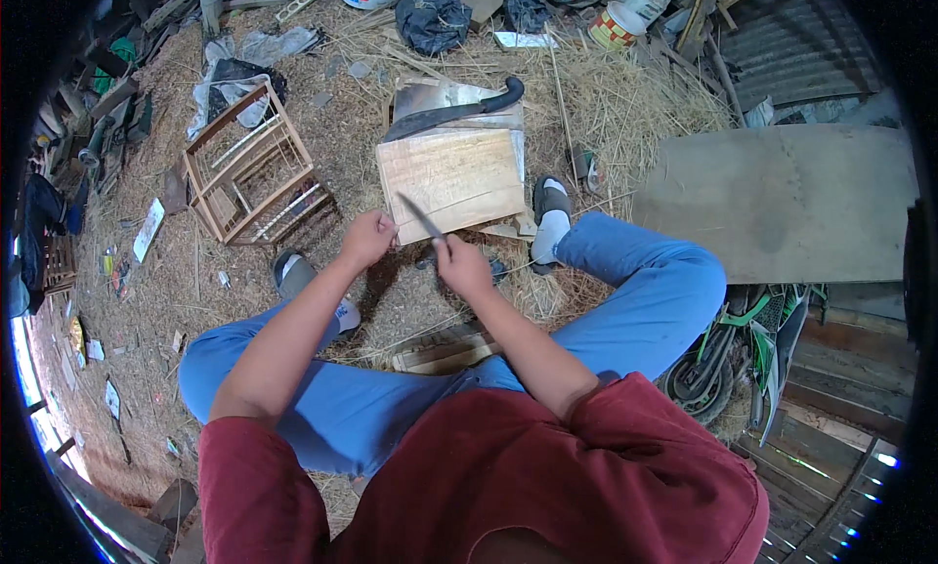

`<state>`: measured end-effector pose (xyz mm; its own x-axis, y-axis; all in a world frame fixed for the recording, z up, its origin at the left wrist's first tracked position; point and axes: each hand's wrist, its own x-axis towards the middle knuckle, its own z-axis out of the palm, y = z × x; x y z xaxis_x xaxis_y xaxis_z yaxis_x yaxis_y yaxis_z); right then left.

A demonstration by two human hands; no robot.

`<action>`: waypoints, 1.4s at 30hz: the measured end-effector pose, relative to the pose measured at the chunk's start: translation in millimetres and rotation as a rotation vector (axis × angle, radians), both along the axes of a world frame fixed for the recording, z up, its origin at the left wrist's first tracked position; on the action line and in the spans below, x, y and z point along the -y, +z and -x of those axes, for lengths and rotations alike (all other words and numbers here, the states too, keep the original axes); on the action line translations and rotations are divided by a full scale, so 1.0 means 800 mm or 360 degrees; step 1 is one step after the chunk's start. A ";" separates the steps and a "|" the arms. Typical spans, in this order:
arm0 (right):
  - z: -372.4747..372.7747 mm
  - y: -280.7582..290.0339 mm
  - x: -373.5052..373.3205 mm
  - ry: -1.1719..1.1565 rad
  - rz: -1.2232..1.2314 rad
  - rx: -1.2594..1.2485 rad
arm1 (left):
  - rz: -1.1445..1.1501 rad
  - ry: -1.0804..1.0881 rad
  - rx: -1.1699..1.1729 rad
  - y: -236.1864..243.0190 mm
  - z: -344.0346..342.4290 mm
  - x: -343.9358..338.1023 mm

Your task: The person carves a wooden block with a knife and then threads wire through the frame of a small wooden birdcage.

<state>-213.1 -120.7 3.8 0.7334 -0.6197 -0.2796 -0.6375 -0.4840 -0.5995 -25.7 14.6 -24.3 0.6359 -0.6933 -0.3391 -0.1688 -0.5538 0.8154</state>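
Observation:
In my right hand (463, 268) is a knife (418, 213), its dark blade slanting up and left over the near edge of a pale wooden board (459, 168). Just left of that blade, my left hand (369, 237) is closed in a pinch at the board's near left corner. Whatever its fingers hold is too small to make out. A machete (445, 120) with a black handle lies across the board's far side, its curved handle end pointing right. The two hands are apart.
A wooden frame like a small cage (256, 173) stands on the straw-strewn ground to the left. At right are a large flat panel (772, 203) and a green motorbike (728, 354). Buckets (616, 25) and black plastic bags (433, 22) lie at the back.

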 end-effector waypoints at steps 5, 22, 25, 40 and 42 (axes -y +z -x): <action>0.028 -0.028 0.049 -0.0352 0.0130 -0.0006 | -0.0035 -0.0047 0.0073 0.007 0.004 0.015; 0.036 -0.047 0.121 -0.0792 0.0172 0.0315 | 0.0084 -0.0045 0.0474 0.082 -0.002 0.058; -0.026 0.070 0.105 -0.1140 -0.1249 0.0813 | 0.0322 0.0122 0.0434 0.146 -0.008 0.044; -0.096 0.383 0.171 -0.0258 -0.1742 0.1715 | 0.1274 0.0239 0.0426 0.387 0.021 0.101; -0.098 0.375 0.166 -0.0325 -0.1693 0.1978 | 0.1125 0.0136 0.0661 0.401 0.020 0.108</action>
<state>-134.7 -253.5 303.8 0.7547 -0.6546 0.0441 0.4594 0.4793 -0.7478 -42.0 -71.7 296.4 0.6736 -0.5986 0.4335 -0.5140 0.0421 0.8568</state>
